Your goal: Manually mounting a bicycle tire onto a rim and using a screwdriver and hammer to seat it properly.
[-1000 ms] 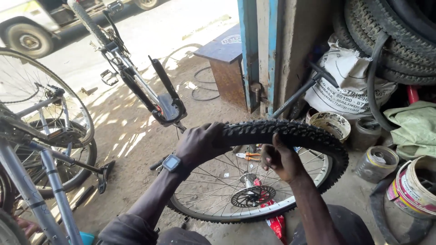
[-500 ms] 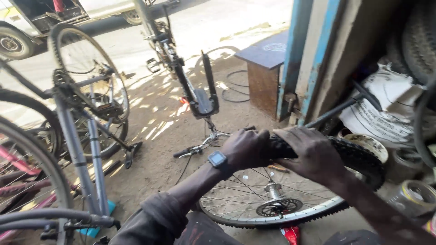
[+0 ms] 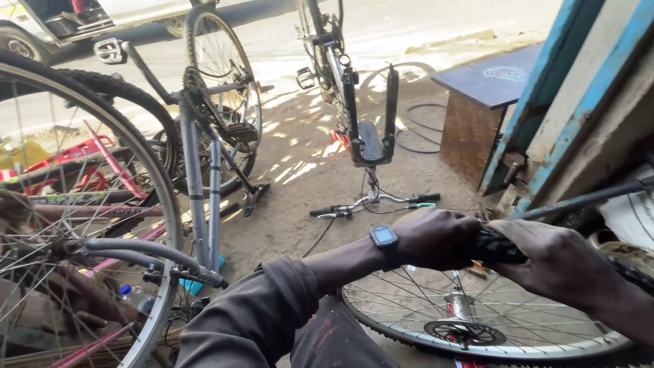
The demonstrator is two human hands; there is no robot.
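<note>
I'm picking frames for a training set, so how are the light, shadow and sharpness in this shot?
Head view: harsh sun washes out the road at the top and dapples the dirt. The left hand and right hand gripping the knobby tyre sit in even shade, reasonably sharp. The spoked wheel at the left edge bows slightly from lens distortion.

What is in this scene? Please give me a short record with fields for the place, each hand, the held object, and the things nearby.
Place: dirt ground beside a blue door frame, outdoors
Left hand: gripping the knobby black tyre, a smartwatch on the wrist
Right hand: gripping the same tyre, close beside the left hand
Held object: bicycle wheel with spokes and a disc rotor, tyre at its top edge
Nearby: upside-down bicycle, grey bicycle frame, wooden stool
</note>
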